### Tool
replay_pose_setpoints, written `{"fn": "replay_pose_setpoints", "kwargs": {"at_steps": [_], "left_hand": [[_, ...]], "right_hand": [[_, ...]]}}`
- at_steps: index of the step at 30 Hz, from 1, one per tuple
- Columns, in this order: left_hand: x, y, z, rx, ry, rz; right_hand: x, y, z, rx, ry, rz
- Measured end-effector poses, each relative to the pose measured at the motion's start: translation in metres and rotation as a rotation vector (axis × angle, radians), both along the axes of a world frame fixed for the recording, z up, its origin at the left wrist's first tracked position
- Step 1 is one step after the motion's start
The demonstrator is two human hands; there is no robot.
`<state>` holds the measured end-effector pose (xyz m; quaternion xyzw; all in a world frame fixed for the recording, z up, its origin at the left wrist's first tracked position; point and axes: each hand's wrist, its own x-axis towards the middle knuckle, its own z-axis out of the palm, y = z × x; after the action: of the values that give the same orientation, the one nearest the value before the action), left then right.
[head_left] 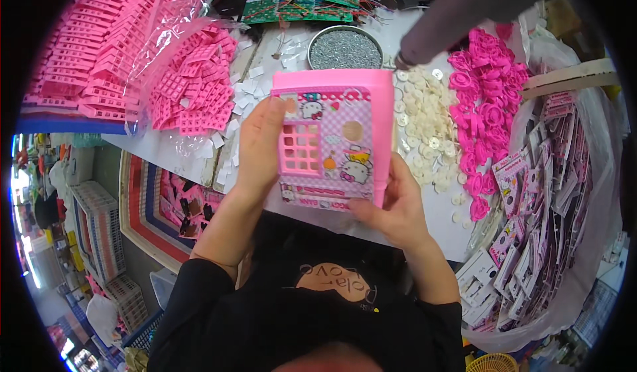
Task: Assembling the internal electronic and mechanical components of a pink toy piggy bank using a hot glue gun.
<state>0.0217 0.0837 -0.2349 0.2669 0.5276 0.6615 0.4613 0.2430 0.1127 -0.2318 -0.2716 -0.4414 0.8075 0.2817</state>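
**Pink rectangular plastic panel (383, 120) in 2-hand grip, print side up**

L hand (260, 140) grasps the panel's L edge: thumb on front near far L corner, fingers mostly hidden behind. R hand (400, 213) grasps the near R corner, thumb on front by the near edge, other fingers at side/underneath. Panel sits over the white table (434, 216), front of wearer's torso; can't tell if its underside touches.

Step in hand, my read: holding/positioning the panel w/ its purple-checked cartoon sheet (333, 125); can't confirm if sheet is stuck down. Next move prob. calls for steady grip both sides, no thumb drag on the sheet.

Orientation: print upright to wearer, far edge toward the round metal tin (345, 27). Long axis runs approx. away from wearer, slight tilt. Sq. grid openings on L, round hole on R.

Outward: tin holds small grey metal bits (345, 50). R: cream round discs (424, 126), then hot-pink plastic rings (488, 106), then clear bag w/ flat printed pcs (524, 226). L: pink grid-shaped plastic pcs (196, 83). Far side: green circuit boards (302, 7) w/ wires. Blurred dark bar (478, 17) overhead, ID unclear.
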Motion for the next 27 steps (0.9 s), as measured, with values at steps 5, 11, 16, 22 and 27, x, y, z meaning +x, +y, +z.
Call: {"fn": "replay_pose_setpoints", "kwargs": {"at_steps": [5, 11, 16, 22, 27], "left_hand": [[-0.011, -0.002, -0.009, 0.001, 0.013, -0.002], [-0.01, -0.008, -0.008, -0.002, -0.021, 0.025], [-0.008, -0.011, -0.011, 0.023, 0.196, 0.017], [-0.008, -0.009, -0.014, 0.004, 0.302, -0.015], [0.025, -0.028, -0.016, 0.101, 0.499, 0.125]], "right_hand": [[0.0, 0.003, 0.007, 0.061, 0.08, 0.021], [0.002, 0.006, 0.0, 0.115, 0.027, -0.01], [0.0, -0.006, 0.002, 0.103, 0.028, -0.04], [0.002, -0.009, -0.007, 0.137, 0.028, -0.149], [-0.007, -0.01, -0.013, 0.145, 0.1, -0.236]]}}
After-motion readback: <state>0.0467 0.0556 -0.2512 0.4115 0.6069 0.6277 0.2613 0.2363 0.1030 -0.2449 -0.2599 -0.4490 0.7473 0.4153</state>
